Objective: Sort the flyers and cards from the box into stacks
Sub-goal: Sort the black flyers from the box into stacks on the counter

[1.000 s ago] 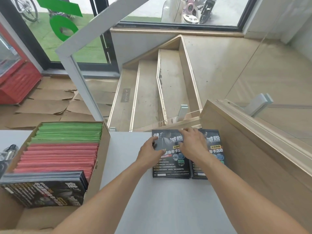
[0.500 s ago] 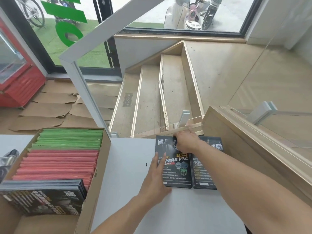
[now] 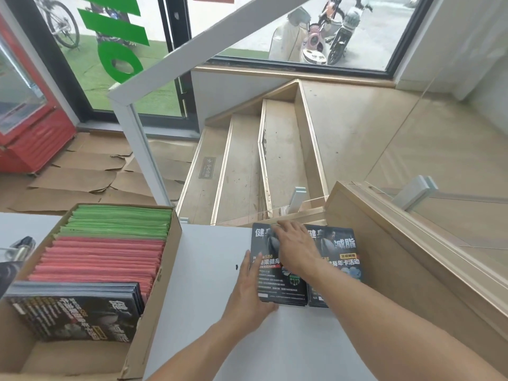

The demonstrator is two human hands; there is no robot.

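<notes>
I see two dark flyer stacks lying side by side on the white table [image 3: 220,270], right of centre in the frame, close against the wooden ledge [image 3: 398,257]. The left stack [image 3: 277,287] and the right stack [image 3: 343,259] touch or nearly touch along their inner edges; both show white Chinese lettering on black.

My left hand [image 3: 251,290] lies flat at the lower left corner of the left stack, fingers together and stretched out along its left edge, the thumb pressed against the near edge. It grips nothing that I can make out; it is open against the paper. My right hand [image 3: 295,248] rests palm down on top of the left stack, near its upper half, fingers spread slightly and reaching to the top edge. It too is open, pressing rather than clamping, and its forearm crosses over the lower part of the right stack.

At the lower left of the frame stands the cardboard box [image 3: 162,284]. Inside it, green sheets [image 3: 118,221] fill the far end, pink sheets [image 3: 99,259] the middle, and a bundle of dark flyers [image 3: 74,312] leans at the near end, fanned a little.

A small dark mark [image 3: 236,267] sits on the table just left of my left fingers.
</notes>
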